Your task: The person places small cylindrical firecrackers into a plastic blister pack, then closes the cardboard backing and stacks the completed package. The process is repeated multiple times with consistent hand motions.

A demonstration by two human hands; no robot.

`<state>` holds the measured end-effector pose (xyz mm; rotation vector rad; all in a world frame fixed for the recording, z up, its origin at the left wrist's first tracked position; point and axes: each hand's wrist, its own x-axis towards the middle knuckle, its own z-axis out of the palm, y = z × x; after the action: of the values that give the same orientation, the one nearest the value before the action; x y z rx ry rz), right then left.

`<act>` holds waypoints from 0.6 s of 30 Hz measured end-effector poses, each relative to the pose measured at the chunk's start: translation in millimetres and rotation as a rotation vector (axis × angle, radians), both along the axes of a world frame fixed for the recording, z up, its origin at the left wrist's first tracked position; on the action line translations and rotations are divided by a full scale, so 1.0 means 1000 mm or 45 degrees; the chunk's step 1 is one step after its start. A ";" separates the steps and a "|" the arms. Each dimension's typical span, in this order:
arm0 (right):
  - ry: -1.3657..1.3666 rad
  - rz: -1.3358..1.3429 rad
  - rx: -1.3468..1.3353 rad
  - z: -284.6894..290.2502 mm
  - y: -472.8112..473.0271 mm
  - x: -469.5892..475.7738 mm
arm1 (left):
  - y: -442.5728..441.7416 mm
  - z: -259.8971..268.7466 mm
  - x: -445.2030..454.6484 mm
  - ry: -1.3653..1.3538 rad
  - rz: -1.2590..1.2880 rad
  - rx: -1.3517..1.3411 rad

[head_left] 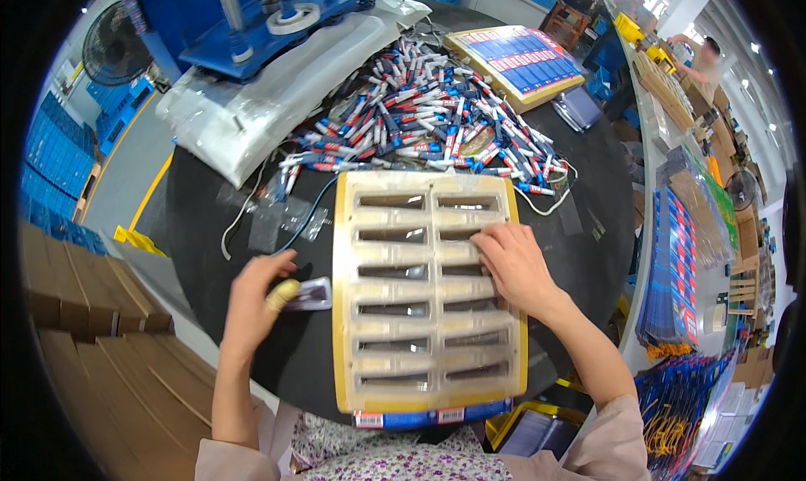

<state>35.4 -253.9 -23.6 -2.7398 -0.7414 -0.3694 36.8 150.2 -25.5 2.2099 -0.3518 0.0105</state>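
A cream jig board point(431, 254) with a yellow edge lies before me, two columns of slots running down it. Clear plastic blisters point(393, 308) appear to sit in the slots. My right hand point(519, 264) rests on the upper part of the right column, fingertips down at a slot; whether something is under them is hidden. Left of the board, my left hand point(258, 298) wears a yellow finger cot point(283, 294) on the thumb. Its thumb lies over a clear plastic blister piece point(315, 294), perhaps a stack, which it seems to grip. Printed cards point(434, 416) show under the board's near edge.
Many marker pens point(422, 116) are heaped beyond the board. A second board point(522, 65) holds printed cards; stacked blisters point(576, 108) lie beside it. A plastic bag point(277, 84) and a blue machine point(271, 28) stand far left. A person point(702, 65) works far right.
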 end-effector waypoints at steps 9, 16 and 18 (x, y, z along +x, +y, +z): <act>-0.200 0.192 -0.146 -0.045 0.038 0.212 | -0.155 -0.029 0.227 -0.431 -0.400 0.663; -0.141 0.206 -0.167 -0.037 0.031 0.216 | -0.184 -0.016 0.236 -0.390 -0.462 0.958; -0.263 0.175 -0.209 -0.022 0.021 0.209 | -0.180 -0.013 0.235 -0.365 -0.491 0.844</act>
<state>244.9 -232.9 -45.5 -2.8086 -1.0504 -0.5915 271.4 -30.2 -38.9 2.7527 -1.0629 0.0009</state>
